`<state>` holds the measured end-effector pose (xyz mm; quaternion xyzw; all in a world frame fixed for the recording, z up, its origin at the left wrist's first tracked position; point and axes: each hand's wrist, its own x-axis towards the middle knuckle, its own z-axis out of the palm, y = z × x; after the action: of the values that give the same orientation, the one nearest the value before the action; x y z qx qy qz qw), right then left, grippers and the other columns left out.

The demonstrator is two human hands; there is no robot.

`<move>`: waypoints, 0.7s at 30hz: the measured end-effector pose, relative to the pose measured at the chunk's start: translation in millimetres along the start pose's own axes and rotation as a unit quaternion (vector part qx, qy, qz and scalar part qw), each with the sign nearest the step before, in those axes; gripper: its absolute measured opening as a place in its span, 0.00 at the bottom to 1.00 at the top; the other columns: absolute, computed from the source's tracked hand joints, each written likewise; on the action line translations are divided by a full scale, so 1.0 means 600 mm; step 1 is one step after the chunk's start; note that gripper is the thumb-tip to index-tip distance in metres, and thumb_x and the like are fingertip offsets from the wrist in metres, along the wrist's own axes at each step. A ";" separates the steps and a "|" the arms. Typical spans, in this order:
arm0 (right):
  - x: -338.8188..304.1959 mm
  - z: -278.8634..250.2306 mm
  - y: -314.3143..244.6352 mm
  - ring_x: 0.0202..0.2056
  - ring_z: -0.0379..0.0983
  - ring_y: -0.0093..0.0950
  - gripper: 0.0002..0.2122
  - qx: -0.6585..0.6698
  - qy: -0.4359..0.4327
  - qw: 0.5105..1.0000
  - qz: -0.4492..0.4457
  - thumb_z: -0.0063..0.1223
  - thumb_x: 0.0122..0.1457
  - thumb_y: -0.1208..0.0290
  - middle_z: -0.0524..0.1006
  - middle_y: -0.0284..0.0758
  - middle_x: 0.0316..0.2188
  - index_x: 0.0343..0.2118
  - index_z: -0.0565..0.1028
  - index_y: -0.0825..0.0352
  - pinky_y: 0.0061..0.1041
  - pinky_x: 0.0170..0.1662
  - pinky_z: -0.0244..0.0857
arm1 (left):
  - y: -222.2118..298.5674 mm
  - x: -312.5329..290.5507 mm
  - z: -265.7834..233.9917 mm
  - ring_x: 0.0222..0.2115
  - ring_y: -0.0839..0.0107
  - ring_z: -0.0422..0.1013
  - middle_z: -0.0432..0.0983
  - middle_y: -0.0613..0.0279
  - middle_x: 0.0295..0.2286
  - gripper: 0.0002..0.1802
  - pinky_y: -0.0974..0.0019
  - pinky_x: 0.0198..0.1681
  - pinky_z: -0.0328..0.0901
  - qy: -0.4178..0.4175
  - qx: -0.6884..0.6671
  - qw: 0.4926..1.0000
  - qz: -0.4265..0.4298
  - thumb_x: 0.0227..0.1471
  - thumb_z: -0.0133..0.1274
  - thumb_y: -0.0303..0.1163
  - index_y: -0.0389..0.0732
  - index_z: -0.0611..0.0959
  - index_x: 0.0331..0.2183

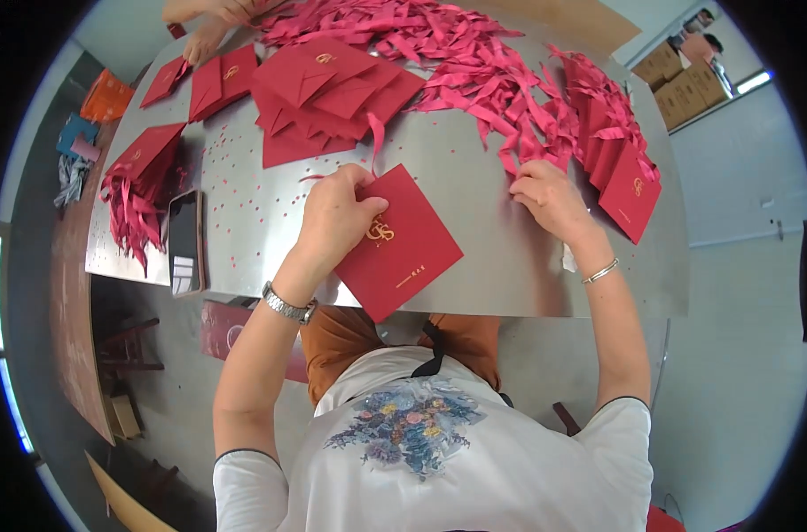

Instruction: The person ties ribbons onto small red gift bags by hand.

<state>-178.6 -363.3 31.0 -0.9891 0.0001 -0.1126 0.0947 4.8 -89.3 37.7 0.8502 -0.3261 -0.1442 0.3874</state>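
Observation:
My left hand (343, 213) pinches a red card folder (403, 248) by its upper left part, thumb on the front. The folder is square with gold printing and is tilted over the near table edge. A pink ribbon (377, 142) sticks up from its top, beside my fingers. To the right, my right hand (550, 199) has its fingers closed at the near end of a heap of pink ribbons (474, 71). What lies between its fingertips is mostly hidden; a ribbon end hangs close by.
The metal table (244, 204) bears a pile of red folders (332, 93) and a row of ribboned folders (630, 191) at right. More ribboned folders (146, 160) and a phone (186, 244) lie at left. Another person's hand (207, 40) touches folders at the far left.

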 end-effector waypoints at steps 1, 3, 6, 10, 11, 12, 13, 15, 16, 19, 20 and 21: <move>-0.003 0.003 -0.004 0.41 0.72 0.38 0.04 0.007 0.006 1.000 -0.021 0.55 0.52 0.79 0.75 0.37 0.37 0.32 0.75 0.68 0.33 0.43 0.67 | -0.003 -0.007 -0.005 0.27 0.66 0.74 0.78 0.54 0.25 0.14 0.65 0.34 0.68 0.003 0.000 1.000 -0.007 0.42 0.62 0.26 0.34 0.80 0.34; -0.002 0.017 -0.039 0.40 0.72 0.37 0.05 0.078 0.056 0.995 0.003 0.53 0.54 0.80 0.75 0.37 0.37 0.33 0.74 0.68 0.32 0.44 0.67 | -0.010 -0.017 -0.013 0.26 0.70 0.74 0.78 0.56 0.26 0.13 0.67 0.32 0.68 -0.045 -0.035 0.998 -0.012 0.43 0.62 0.25 0.33 0.80 0.33; 0.017 0.028 -0.132 0.36 0.74 0.31 0.04 0.353 0.130 0.920 0.109 0.47 0.60 0.78 0.76 0.38 0.34 0.38 0.71 0.68 0.26 0.42 0.66 | -0.029 -0.028 -0.020 0.29 0.65 0.76 0.79 0.54 0.27 0.13 0.65 0.35 0.69 -0.085 -0.095 0.991 -0.030 0.43 0.60 0.26 0.32 0.80 0.34; 0.050 0.041 -0.269 0.30 0.75 0.36 0.05 0.345 0.118 0.923 0.121 0.49 0.60 0.75 0.76 0.41 0.31 0.38 0.73 0.68 0.28 0.35 0.69 | -0.037 -0.040 -0.026 0.30 0.68 0.76 0.80 0.55 0.28 0.13 0.67 0.35 0.69 -0.097 -0.130 0.986 -0.041 0.43 0.60 0.25 0.31 0.81 0.35; 0.056 0.062 -0.279 0.30 0.75 0.39 0.05 0.300 0.141 0.941 0.071 0.52 0.57 0.75 0.76 0.41 0.30 0.36 0.74 0.67 0.31 0.33 0.69 | -0.034 -0.042 -0.029 0.30 0.69 0.76 0.80 0.55 0.28 0.14 0.67 0.35 0.69 -0.118 -0.153 0.979 -0.065 0.43 0.61 0.25 0.31 0.81 0.35; 0.058 0.081 -0.285 0.30 0.75 0.39 0.05 0.301 0.137 0.941 0.071 0.52 0.57 0.75 0.76 0.41 0.30 0.36 0.74 0.67 0.31 0.33 0.69 | -0.035 -0.044 -0.031 0.30 0.70 0.76 0.80 0.55 0.28 0.14 0.67 0.35 0.70 -0.138 -0.176 0.971 -0.090 0.43 0.61 0.24 0.31 0.81 0.36; 0.060 0.097 -0.290 0.30 0.75 0.40 0.05 0.277 0.138 0.947 0.082 0.53 0.56 0.75 0.77 0.41 0.29 0.36 0.75 0.67 0.33 0.33 0.69 | -0.039 -0.045 -0.031 0.30 0.70 0.76 0.80 0.55 0.28 0.14 0.67 0.35 0.70 -0.138 -0.178 0.970 -0.093 0.43 0.61 0.24 0.31 0.81 0.36; 0.063 0.108 -0.297 0.30 0.74 0.41 0.06 0.254 0.134 0.954 0.091 0.54 0.55 0.75 0.77 0.40 0.28 0.35 0.76 0.67 0.36 0.33 0.68 | -0.049 -0.042 -0.032 0.27 0.76 0.73 0.78 0.63 0.27 0.10 0.71 0.33 0.69 -0.153 -0.157 0.973 -0.069 0.45 0.58 0.20 0.33 0.81 0.34; 0.065 0.108 -0.300 0.29 0.74 0.41 0.04 0.227 0.143 0.960 0.082 0.55 0.54 0.74 0.77 0.40 0.28 0.32 0.75 0.68 0.36 0.32 0.68 | -0.051 -0.040 -0.033 0.27 0.76 0.73 0.78 0.63 0.27 0.10 0.71 0.33 0.69 -0.152 -0.160 0.973 -0.072 0.45 0.58 0.20 0.33 0.81 0.34; 0.073 0.101 -0.307 0.28 0.74 0.41 0.04 0.160 0.113 0.978 0.067 0.55 0.54 0.74 0.77 0.41 0.26 0.28 0.74 0.69 0.37 0.30 0.69 | -0.054 -0.040 -0.033 0.27 0.76 0.72 0.78 0.63 0.26 0.09 0.71 0.33 0.68 -0.158 -0.136 0.976 -0.060 0.45 0.57 0.20 0.33 0.81 0.33; 0.077 0.099 -0.308 0.27 0.74 0.41 0.06 0.118 0.079 0.988 0.064 0.54 0.54 0.73 0.77 0.42 0.25 0.25 0.73 0.69 0.38 0.30 0.69 | -0.056 -0.040 -0.032 0.28 0.70 0.75 0.79 0.57 0.27 0.10 0.68 0.35 0.69 -0.150 -0.127 0.980 -0.042 0.43 0.58 0.22 0.32 0.82 0.33; 0.080 0.101 -0.306 0.27 0.74 0.41 0.06 0.117 0.077 0.988 0.063 0.54 0.54 0.73 0.77 0.42 0.25 0.25 0.73 0.69 0.38 0.30 0.69 | -0.057 -0.041 -0.031 0.30 0.64 0.77 0.80 0.52 0.27 0.12 0.65 0.36 0.70 -0.142 -0.117 0.983 -0.024 0.42 0.59 0.24 0.31 0.82 0.33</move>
<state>-122.4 -172.5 18.3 -0.9575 0.0566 -0.1818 0.2168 11.1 -45.8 23.8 0.7773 -0.3383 -0.3102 0.4303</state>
